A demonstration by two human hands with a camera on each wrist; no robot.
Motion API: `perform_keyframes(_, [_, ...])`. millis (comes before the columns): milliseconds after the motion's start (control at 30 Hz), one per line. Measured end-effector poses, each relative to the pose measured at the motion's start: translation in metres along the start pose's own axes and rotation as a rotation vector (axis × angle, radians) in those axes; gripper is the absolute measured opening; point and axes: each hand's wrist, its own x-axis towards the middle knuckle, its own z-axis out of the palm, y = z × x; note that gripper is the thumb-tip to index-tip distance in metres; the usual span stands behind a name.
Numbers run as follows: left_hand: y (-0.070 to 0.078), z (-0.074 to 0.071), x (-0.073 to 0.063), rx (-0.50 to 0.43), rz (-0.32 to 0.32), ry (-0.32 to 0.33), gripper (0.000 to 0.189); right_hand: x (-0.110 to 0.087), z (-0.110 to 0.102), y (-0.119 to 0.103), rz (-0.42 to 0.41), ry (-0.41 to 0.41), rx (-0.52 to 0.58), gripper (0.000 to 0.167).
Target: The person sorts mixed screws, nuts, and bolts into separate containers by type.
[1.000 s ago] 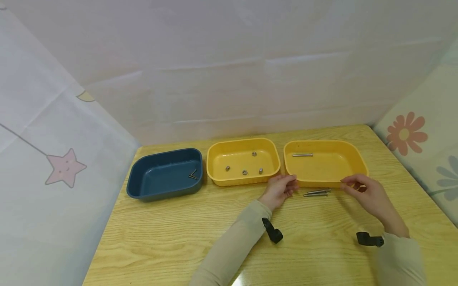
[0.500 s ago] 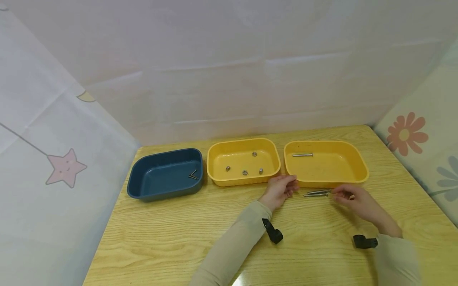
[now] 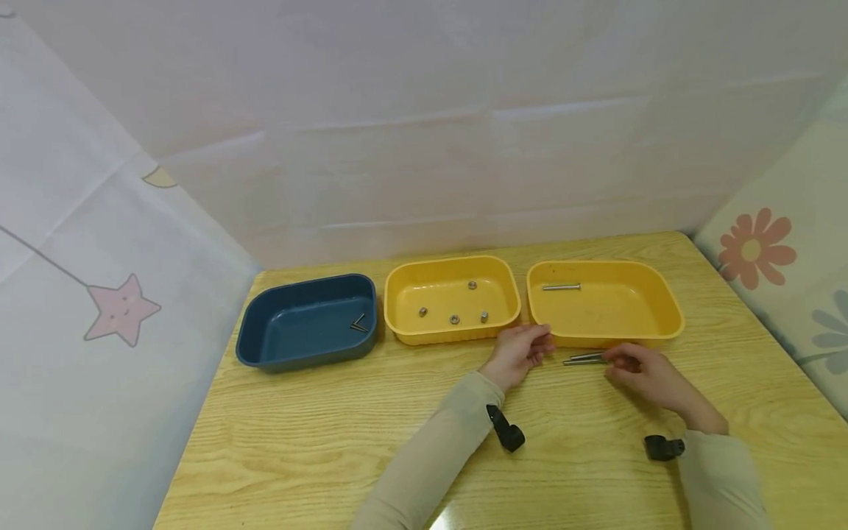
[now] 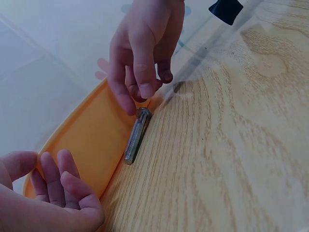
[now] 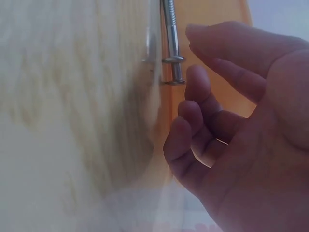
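My left hand (image 3: 517,355) pinches the near left corner of the right-hand yellow tray (image 3: 669,302) between thumb and fingers. Just in front of that tray, a few long metal bolts (image 3: 578,361) lie side by side on the table. My right hand (image 3: 649,374) hovers at their head end, partly covering them in the head view. In the right wrist view, thumb and forefinger are apart beside the bolt heads (image 5: 175,60), with nothing gripped. The left wrist view shows the right fingertips (image 4: 146,91) just above the bolts. Inside the tray lies a single bolt (image 3: 561,287).
A middle yellow tray (image 3: 450,337) holds several nuts (image 3: 454,319). To its left, a dark blue tray (image 3: 285,364) contains small screws (image 3: 358,324). All trays stand along the back of the wooden table (image 3: 298,442), close to a draped white sheet (image 3: 397,147).
My right hand has moved left, from the tray's front rim down to the head end of the bolts on the table. The left hand stays on the tray corner.
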Motion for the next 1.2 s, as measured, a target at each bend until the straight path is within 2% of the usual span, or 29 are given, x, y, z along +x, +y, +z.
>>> perform_keyframes(233, [-0.0011, -0.0003, 0.0012, -0.001, 0.003, -0.006, 0.026, 0.0021, 0.0032, -0.0001, -0.021, 0.011, -0.014, 0.020])
perform_keyframes(700, [-0.0012, -0.0005, 0.0007, 0.006, 0.003, -0.006, 0.022, 0.0044, 0.0030, -0.0036, -0.023, -0.020, -0.035, 0.019])
perform_keyframes(1067, [-0.0018, 0.0002, 0.0003, -0.007, -0.002, -0.001, 0.022, 0.0022, 0.0050, 0.0009, -0.079, -0.030, -0.049, 0.009])
perform_keyframes(1200, [-0.0014, 0.0006, -0.0007, -0.006, -0.002, -0.005, 0.024, 0.0024, 0.0052, 0.0011, -0.068, -0.033, -0.056, 0.007])
